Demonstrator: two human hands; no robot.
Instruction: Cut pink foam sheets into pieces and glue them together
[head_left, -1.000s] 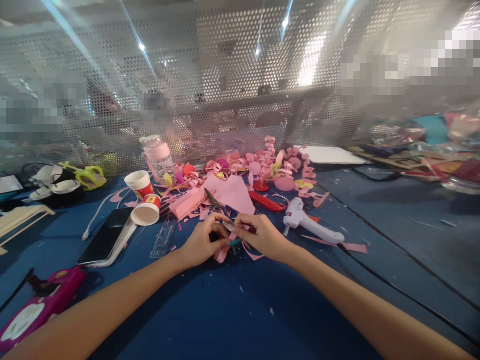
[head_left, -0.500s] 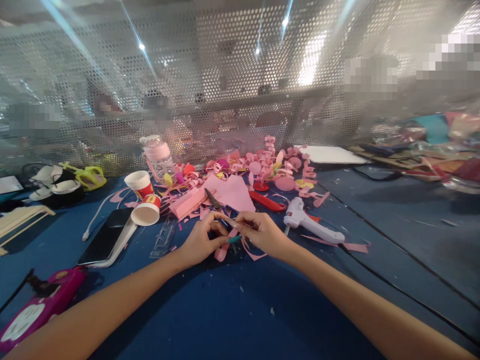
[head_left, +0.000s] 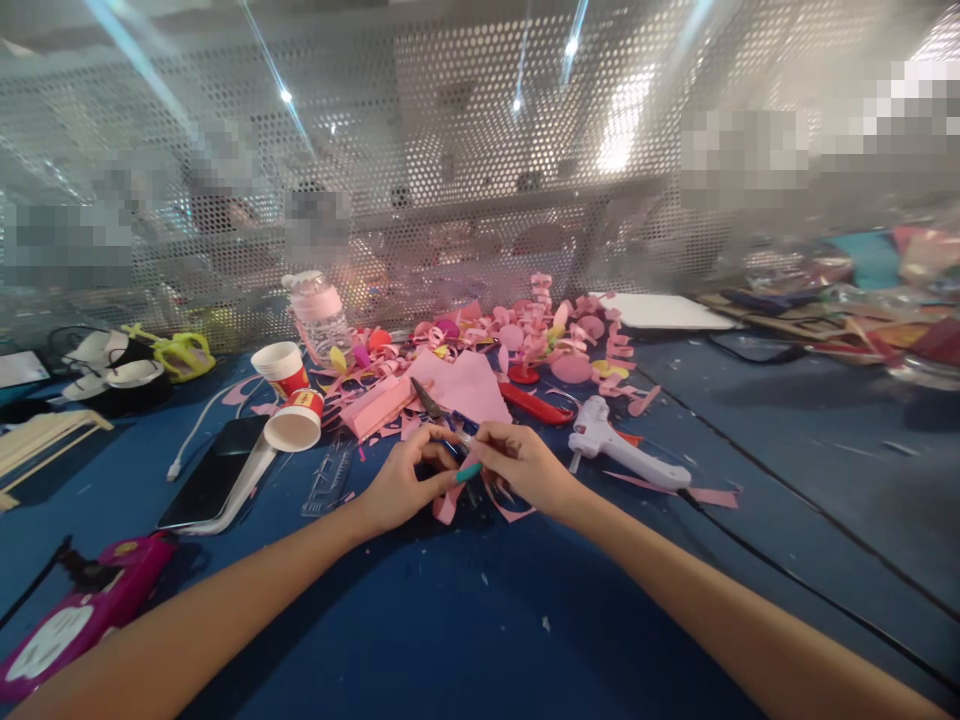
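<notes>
My left hand (head_left: pixel 409 478) and my right hand (head_left: pixel 521 462) meet over the middle of the table, their fingertips pinched together. Between them is a small pink paper strip (head_left: pixel 448 503), with its lower end hanging under my left thumb, which has a teal nail. Just behind my fingers lie scissors (head_left: pixel 426 398), blades pointing away to the left; their handles are partly hidden. A large pink paper sheet (head_left: pixel 469 385) is spread beyond the scissors. Curled pink scraps (head_left: pixel 517 512) lie beneath my right hand.
A white glue gun (head_left: pixel 630 452) with a black cord lies right of my hands, near a red cutter (head_left: pixel 536 404). At left are paper cups (head_left: pixel 295 425), a clear ruler (head_left: pixel 328 480), a phone (head_left: pixel 214 475) and a magenta power strip (head_left: pixel 97 610). Pink cutouts (head_left: pixel 510 335) are heaped behind.
My left thumb has turned slightly, showing more of its teal nail, and my fingertips have shifted a little around the strip. The things on the table stay in place.
</notes>
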